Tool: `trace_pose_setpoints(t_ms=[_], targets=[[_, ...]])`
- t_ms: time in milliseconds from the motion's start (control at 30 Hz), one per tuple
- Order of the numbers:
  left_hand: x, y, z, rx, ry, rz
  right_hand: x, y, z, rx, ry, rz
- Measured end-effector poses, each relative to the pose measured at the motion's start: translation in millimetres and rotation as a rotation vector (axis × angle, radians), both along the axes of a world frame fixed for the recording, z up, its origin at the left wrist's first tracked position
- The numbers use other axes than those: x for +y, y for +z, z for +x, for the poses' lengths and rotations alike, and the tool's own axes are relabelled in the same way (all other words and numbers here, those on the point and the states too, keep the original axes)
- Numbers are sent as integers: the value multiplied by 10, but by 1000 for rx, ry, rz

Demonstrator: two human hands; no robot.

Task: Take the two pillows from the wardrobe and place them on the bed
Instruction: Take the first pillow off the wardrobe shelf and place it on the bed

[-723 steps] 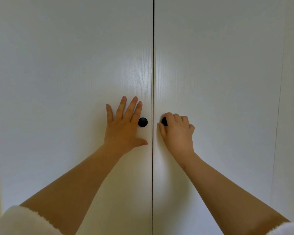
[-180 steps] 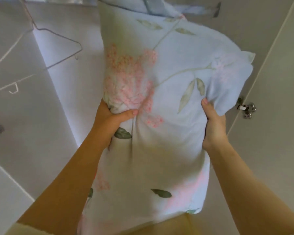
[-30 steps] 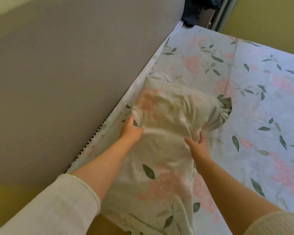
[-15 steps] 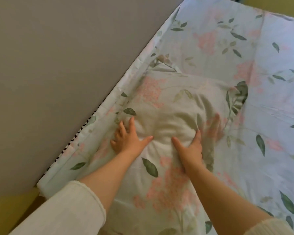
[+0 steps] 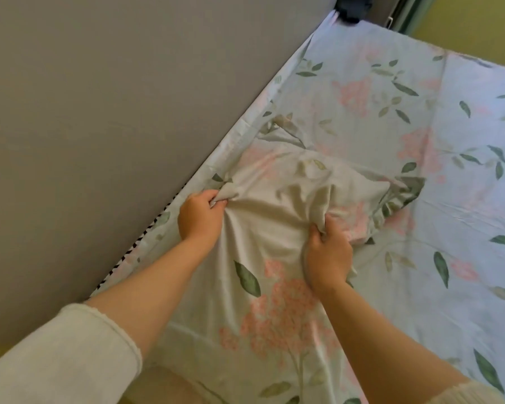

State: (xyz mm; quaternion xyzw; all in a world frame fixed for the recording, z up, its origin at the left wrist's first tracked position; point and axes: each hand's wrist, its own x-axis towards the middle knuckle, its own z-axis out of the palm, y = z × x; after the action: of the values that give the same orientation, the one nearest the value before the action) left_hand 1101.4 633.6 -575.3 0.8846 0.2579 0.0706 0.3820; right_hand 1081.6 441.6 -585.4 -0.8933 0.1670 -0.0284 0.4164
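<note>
A pillow (image 5: 277, 217) in a pale case printed with pink flowers and green leaves lies on the bed (image 5: 438, 158) beside the grey headboard. My left hand (image 5: 199, 217) grips a bunch of the case at the pillow's left edge. My right hand (image 5: 328, 255) grips a fold of the case near the pillow's middle right. Between the two hands the cloth is gathered and creased. Only this one pillow is in view; the wardrobe is out of sight.
The grey headboard (image 5: 123, 118) rises along the bed's left side. The bed sheet carries the same flower print and stretches to the right. A dark object (image 5: 353, 8) sits past the bed's far corner, next to a yellow-green wall (image 5: 473, 21).
Half a second ago both hands lay flat on the pillow with fingers spread. Now their fingers are curled into the case, bunching the cloth. The view has pulled back a little.
</note>
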Motion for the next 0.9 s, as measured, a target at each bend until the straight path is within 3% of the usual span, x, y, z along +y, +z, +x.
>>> trace_pose_setpoints(t_ms=[200,267,467,633,767,900], targets=[[213,812,238,-235,-11,29,306,634,232,-195,-13,61],[341,935,312,-219,-2,40,408,756,323,-167,-8,65],[655,523,282,429,-239,49,593,407,229,452,5,33],[805,-80,-300,670,-280,89,724,-36,-264,636,-11,167],[977,-358,-728,546,-60,211,790,-339,-692,676,-103,352],[1117,-583,-1084,413,377,48,849,-526,-944,662,-197,572]])
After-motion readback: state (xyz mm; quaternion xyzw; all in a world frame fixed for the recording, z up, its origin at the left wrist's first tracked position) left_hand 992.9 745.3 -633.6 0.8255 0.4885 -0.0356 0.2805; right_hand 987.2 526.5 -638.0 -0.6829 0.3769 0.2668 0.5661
